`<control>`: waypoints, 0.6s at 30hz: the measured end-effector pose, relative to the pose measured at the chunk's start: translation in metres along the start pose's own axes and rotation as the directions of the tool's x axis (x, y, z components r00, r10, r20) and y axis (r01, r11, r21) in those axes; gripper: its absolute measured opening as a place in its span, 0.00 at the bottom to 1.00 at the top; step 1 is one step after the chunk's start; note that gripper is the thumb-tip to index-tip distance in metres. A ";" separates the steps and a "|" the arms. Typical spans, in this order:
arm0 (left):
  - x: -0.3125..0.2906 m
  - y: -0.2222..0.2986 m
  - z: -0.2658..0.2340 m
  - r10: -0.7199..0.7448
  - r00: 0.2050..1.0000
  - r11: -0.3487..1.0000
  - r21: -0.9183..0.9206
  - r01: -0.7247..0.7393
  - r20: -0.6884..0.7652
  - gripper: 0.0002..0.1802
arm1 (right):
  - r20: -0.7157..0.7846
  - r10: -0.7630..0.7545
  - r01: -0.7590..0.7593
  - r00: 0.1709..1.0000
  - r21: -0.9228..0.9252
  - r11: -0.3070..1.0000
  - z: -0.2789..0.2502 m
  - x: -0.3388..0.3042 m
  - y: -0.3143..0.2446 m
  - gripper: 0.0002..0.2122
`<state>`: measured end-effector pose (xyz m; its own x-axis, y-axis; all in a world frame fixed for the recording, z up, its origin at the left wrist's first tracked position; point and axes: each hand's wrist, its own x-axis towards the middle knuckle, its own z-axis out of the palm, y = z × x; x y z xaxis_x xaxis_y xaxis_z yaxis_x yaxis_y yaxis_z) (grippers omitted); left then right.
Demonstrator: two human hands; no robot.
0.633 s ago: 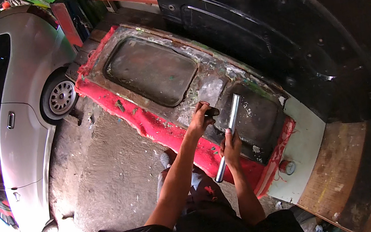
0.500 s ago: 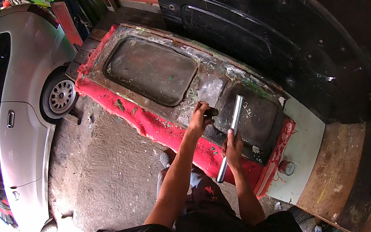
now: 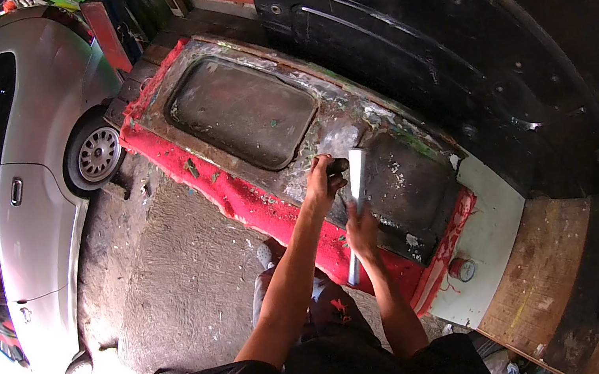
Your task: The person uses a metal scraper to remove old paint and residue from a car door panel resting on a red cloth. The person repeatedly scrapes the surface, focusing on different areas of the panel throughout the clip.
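Scraper-like flat bar (image 3: pixel 353 205) — pale, long and narrow — sits in the right hand (image 3: pixel 361 228), whose grip is clamped round the bar's middle, its upper end lying on the grey patch between the two recessed window openings of the red panel (image 3: pixel 253 195). Just to the left, the left hand (image 3: pixel 322 180) is closed on a small dark tool (image 3: pixel 338 166), held right beside the bar's upper end; whether the two touch cannot be told. Both hands work over the worn strip of panel, where old green and white paint flecks the bare grey surface. The panel lies flat, low to the ground, its red edge running along the dirt floor (image 3: pixel 164 283). Beyond it leans a large black car body part (image 3: pixel 450 40); to the left stands a silver car (image 3: pixel 18 180), and at the right a white board (image 3: pixel 492 233) rests on wooden planking (image 3: pixel 553 262). Judging by the stance, the step in hand looks like scraping or chiselling at the strip between the openings — the next move would call for keeping the bar's end flat to the surface and the dark tool aligned with it, without slipping into the recess.
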<state>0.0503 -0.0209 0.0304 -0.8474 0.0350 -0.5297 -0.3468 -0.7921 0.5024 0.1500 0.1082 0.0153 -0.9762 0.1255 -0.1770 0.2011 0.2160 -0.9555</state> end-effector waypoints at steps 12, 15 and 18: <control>-0.004 -0.006 0.014 0.062 0.994 0.998 0.036 -0.059 -0.089 0.06 | -0.110 -0.257 0.252 0.960 -0.061 0.966 -0.007 0.014 -0.021 0.20; 0.007 -0.005 -0.011 0.114 0.983 0.959 0.273 -0.071 -0.146 0.07 | 0.073 -0.457 0.450 0.886 -0.363 0.816 -0.007 0.022 0.003 0.19; 0.003 -0.002 -0.018 0.077 0.992 0.962 0.269 -0.048 -0.098 0.07 | 0.020 -0.151 0.152 0.988 -0.165 0.974 -0.018 0.017 0.002 0.17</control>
<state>0.0561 -0.0302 0.0158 -0.8280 -0.0865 -0.5539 -0.4006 -0.5999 0.6925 0.1349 0.1286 0.0142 -0.9967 0.0723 -0.0357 0.0611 0.3895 -0.9190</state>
